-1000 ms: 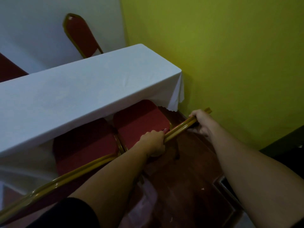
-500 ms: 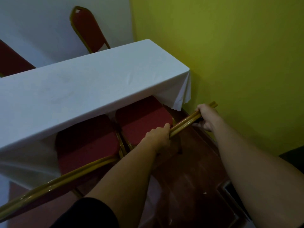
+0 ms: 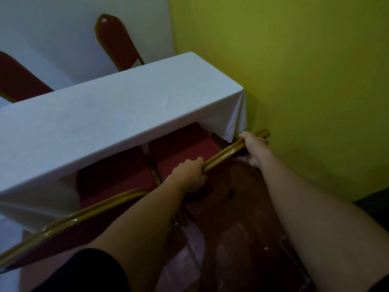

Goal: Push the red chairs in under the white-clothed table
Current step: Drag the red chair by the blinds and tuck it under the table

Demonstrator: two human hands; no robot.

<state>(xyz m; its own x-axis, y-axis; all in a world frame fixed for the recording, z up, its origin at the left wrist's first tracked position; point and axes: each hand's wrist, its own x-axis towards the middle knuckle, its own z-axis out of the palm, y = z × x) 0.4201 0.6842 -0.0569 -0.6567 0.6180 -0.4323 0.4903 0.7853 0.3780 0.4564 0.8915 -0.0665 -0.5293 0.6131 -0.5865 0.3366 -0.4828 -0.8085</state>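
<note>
Hands closed on gold backrest rail [image 3: 223, 155] of right red chair [image 3: 185, 148], centre frame: left hand [image 3: 189, 173] mid-rail, right hand [image 3: 252, 147] near its end. Seat apparently partly beneath white-clothed table [image 3: 117, 114]. Push evenly, straight, clear of hanging cloth corner [image 3: 229, 123].

Background stuff here is pretty simple. There's a yellow-green wall [image 3: 305, 81] filling the whole right side, and it meets a plain white wall [image 3: 52, 28] in the corner at the top. Down below you get a dark reddish-brown floor [image 3: 248, 239], kinda glossy with a few pale reflections on it. There's a dark strip [image 3: 374, 199] low along the green wall at the right edge, too dim to tell what it is.
</note>
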